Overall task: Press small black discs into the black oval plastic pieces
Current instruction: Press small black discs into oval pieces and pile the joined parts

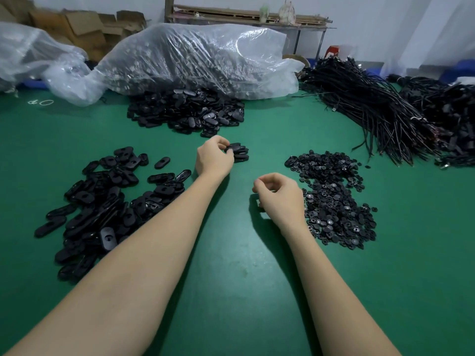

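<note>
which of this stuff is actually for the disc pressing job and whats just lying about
For the job:
- left hand gripping an oval piece from the small stack
- right hand, fingers curled
- pile of discs
- pile of oval pieces

Lying about:
- cable bundles
- plastic bag
- cardboard boxes

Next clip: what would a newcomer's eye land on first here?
Two bare forearms stretch over the green table; the left hand pinches an oval piece from a small stack. Heaps flank them: ovals left, small discs right, beside the curled right hand. A clear plastic bag bulges behind.
</note>
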